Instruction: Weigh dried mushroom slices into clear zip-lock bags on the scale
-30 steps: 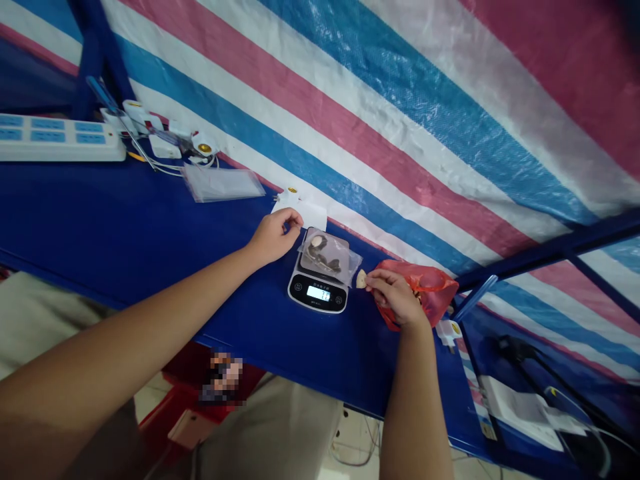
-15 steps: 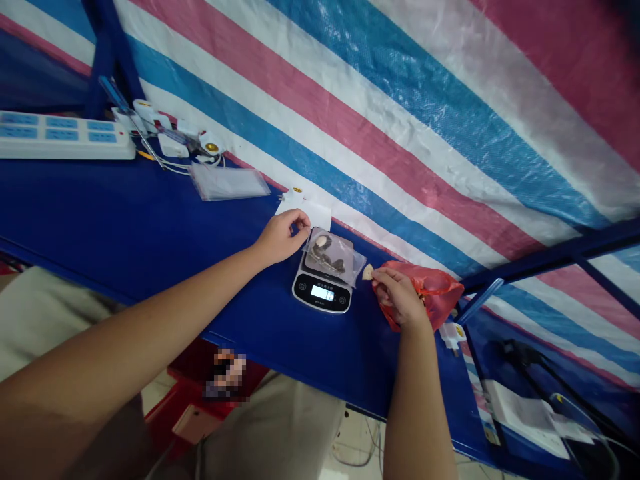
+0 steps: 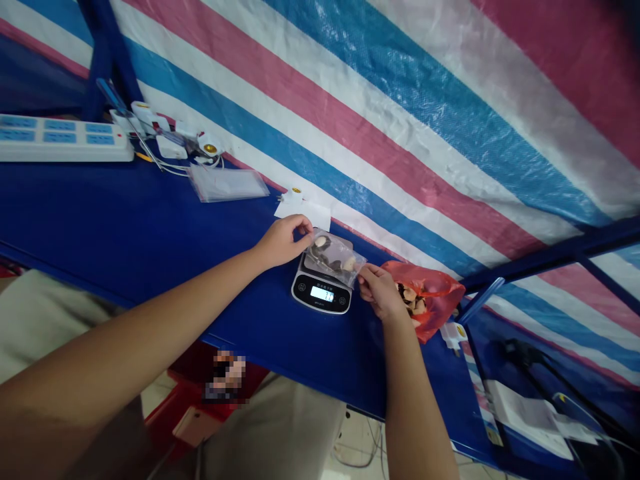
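Note:
A small digital scale [image 3: 321, 294] with a lit display stands on the blue table. On its plate lies a clear plastic bag [image 3: 333, 259] holding several dark pieces and pale ones. My left hand [image 3: 287, 240] pinches the bag's left edge. At the bag's right end is my right hand [image 3: 376, 287], its fingers closed around a pale slice [image 3: 349, 264] that shows through the plastic at the opening; the fingertips are partly hidden. Right beside that hand, an open red plastic bag [image 3: 440, 300] contains several pale, dark-edged slices [image 3: 413, 300].
A white power strip [image 3: 65, 138], a screwdriver [image 3: 113, 95] and white plugs with cables [image 3: 173, 145] sit at the back left of the table [image 3: 165, 233]. Flat clear bags [image 3: 229, 183] lie nearby. A striped sheet [image 3: 350, 120] hangs behind. Another plug [image 3: 453, 335] is at the right.
My right hand has moved left from beside the red bag to the clear bag's opening, bringing the pale slice into it. More of the red bag's contents now shows.

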Demonstrator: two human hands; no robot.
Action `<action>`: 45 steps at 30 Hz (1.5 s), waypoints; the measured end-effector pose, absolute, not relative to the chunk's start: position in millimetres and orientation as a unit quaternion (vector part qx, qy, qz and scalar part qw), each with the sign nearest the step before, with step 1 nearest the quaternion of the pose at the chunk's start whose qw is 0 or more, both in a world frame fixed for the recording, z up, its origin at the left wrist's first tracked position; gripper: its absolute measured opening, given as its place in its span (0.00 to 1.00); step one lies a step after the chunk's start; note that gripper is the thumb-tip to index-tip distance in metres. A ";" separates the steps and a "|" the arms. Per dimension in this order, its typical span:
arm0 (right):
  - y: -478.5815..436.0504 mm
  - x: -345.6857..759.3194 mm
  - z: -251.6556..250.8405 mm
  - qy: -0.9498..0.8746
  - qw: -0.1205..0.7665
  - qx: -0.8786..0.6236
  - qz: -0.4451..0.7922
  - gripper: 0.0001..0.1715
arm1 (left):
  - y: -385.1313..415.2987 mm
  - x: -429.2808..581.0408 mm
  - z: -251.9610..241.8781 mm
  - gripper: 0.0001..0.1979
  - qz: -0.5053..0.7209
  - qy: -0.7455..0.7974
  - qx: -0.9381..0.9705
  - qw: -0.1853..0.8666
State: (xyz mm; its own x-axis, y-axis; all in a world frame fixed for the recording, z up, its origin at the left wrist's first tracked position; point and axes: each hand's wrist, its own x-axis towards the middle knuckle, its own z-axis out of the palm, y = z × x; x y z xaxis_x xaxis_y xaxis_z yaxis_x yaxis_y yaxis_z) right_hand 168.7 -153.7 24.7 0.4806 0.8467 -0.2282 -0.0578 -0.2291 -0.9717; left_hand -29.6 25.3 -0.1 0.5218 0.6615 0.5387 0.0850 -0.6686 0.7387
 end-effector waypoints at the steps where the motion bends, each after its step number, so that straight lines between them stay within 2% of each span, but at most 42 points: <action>1: -152.8 167.1 24.6 -0.295 0.548 -0.665 0.413 0.23 | 24.6 -29.6 0.4 0.03 0.427 0.232 0.809 0.332; 13: -162.0 183.7 27.8 -0.254 0.601 -0.671 0.352 0.22 | 30.6 -32.0 2.3 0.06 0.467 0.298 0.759 0.342; 21: -161.9 182.7 27.5 -0.215 0.596 -0.678 0.373 0.26 | 32.2 -37.3 7.2 0.26 0.525 0.391 0.694 0.298; 24: -162.0 182.9 27.8 -0.213 0.592 -0.684 0.369 0.27 | 36.2 -39.3 8.2 0.30 0.525 0.401 0.681 0.314; 35: -162.5 183.7 27.0 -0.237 0.572 -0.693 0.369 0.25 | 40.3 -39.9 6.3 0.28 0.520 0.373 0.687 0.344; 39: -162.6 184.3 26.3 -0.247 0.563 -0.697 0.369 0.24 | 42.0 -41.4 5.8 0.26 0.492 0.351 0.699 0.381; 45: -163.3 184.2 26.9 -0.261 0.540 -0.706 0.376 0.24 | 43.6 -41.8 5.2 0.23 0.428 0.405 0.677 0.441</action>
State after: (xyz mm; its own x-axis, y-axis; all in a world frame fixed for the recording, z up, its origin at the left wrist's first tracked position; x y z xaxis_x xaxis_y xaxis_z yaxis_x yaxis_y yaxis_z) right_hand 184.2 -163.3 26.9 0.5813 0.7750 -0.2478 -0.0367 -0.2793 -0.9595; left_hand -41.8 43.6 5.2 0.3058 0.9259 0.2220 0.1719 -0.2830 0.9436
